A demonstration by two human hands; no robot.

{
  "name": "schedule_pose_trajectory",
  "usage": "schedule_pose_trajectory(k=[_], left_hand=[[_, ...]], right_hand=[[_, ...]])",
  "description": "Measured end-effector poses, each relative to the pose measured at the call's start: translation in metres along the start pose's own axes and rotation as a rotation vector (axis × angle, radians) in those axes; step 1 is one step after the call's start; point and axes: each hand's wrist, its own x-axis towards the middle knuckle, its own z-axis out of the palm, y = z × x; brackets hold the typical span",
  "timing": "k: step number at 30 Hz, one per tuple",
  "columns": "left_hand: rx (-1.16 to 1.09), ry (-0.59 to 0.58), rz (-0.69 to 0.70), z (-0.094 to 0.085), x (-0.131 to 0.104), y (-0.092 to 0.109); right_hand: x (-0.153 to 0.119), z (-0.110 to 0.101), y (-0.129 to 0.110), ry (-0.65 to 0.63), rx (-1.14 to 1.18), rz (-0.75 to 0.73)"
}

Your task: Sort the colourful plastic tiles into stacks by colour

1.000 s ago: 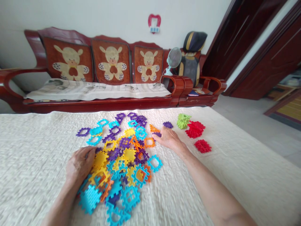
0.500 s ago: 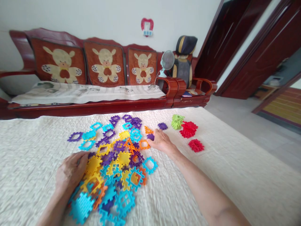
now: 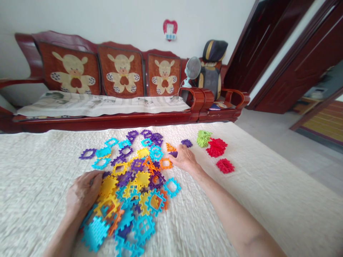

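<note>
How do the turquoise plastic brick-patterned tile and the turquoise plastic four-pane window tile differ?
The brick-patterned tile is solid; the window tile has four openings. The brick-patterned tile lies nearer the left forearm, the window tile farther right. Both are turquoise, with notched edges.

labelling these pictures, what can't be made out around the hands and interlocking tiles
Head view: fingertips of the left hand, hidden by the hand itself; any grip is unclear.
Head view: part of the purple tile, hidden by the right hand.
Head view: lowest light-blue tile, cut off by the bottom edge.
Head view: underside of the tile pile, covered from above.
</note>
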Motion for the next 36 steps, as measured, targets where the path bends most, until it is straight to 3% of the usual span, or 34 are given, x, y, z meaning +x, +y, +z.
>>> schedule_pose_trajectory(k=[6, 15, 25, 30, 36], left_hand=[[0.003, 0.024, 0.01, 0.001, 0.001, -0.001], [0.009, 0.002, -0.003, 0.0, 0.0, 0.002], [0.008, 0.032, 0.027, 0.002, 0.001, -0.007], [0.0, 0.035, 0.029, 0.003, 0.001, -0.007], [-0.008, 0.01, 0.024, 0.001, -0.001, -0.005]], right_hand=[[0.004, 0.006, -0.003, 0.006, 0.026, 0.037], [-0.002, -0.019, 0.008, -0.128, -0.013, 0.035], [-0.008, -0.013, -0.003, -0.116, -0.027, 0.017], [0.002, -0.017, 0.009, 0.034, 0.051, -0.024], [0.038, -0.003, 0.055, 0.357, 0.203, -0.05]])
